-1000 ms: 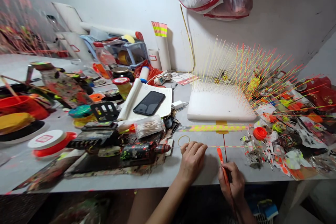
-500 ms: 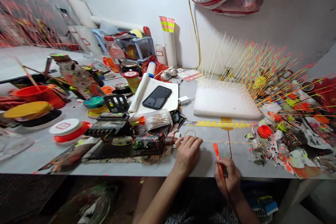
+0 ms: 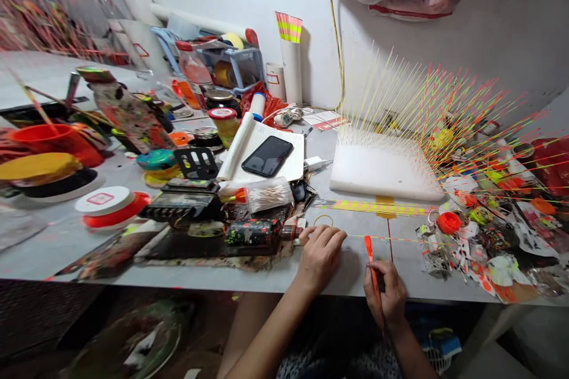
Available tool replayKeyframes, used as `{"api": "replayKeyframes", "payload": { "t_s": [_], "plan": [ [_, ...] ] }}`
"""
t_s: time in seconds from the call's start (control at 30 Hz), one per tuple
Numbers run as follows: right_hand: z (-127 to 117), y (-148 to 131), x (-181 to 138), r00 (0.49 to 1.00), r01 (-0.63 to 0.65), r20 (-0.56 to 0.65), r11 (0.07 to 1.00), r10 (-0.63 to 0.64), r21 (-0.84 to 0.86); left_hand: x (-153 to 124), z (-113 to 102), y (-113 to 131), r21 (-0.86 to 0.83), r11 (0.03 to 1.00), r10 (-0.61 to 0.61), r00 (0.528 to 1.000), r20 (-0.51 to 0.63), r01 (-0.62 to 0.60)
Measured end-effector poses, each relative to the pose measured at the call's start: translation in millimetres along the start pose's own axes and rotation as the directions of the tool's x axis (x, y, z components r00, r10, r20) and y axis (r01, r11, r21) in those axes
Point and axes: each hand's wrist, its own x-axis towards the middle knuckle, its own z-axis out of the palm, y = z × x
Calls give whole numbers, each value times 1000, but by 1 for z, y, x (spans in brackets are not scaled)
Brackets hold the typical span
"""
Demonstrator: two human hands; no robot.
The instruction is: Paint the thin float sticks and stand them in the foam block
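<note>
Left grip: my left hand (image 3: 320, 254) is palm down over the desk (image 3: 353, 275), fingers bent and close together; whether they pinch the rod I cannot tell, as the tips are hidden.
Right grip: my right hand (image 3: 386, 290) is closed around the brush (image 3: 368, 247), thumb and fingers on its handle.
Brush: orange bristles point away from me, up at the rod; I cannot tell if they touch it.
Rod: the thin, coloured rod (image 3: 400, 239) runs rightward from my left hand, past the bristles, toward the paint-smeared clutter (image 3: 482, 243).
Cylinder: the black, paint-flecked cylinder (image 3: 251, 233) lies left of my left hand, its narrow end just beside my fingers.
Band: a thin ring (image 3: 323, 217) lies just beyond my left knuckles.
Strips: yellow-and-pink strips (image 3: 355, 206) lie side by side beyond the rod, tape (image 3: 386, 207) across them.
Block: the white block (image 3: 377, 176) sits behind them, bristling with thin sticks (image 3: 438, 92).
</note>
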Motion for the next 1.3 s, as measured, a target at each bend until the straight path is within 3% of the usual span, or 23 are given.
{"api": "replayKeyframes", "payload": {
  "t_s": [0.37,0.7,1.3],
  "plan": [
    [-4,2,-5,1000,-26,16,999,26,19,2,-2,0,-13,1000,3,1000,11,-3],
    [0,-17,3,999,19,44,991,-25,129,0,-1,0,-13,1000,-16,1000,6,16],
    [19,-12,-1,999,-1,51,998,-3,67,-2,0,1,-6,999,-36,999,16,36]
  ]
}}
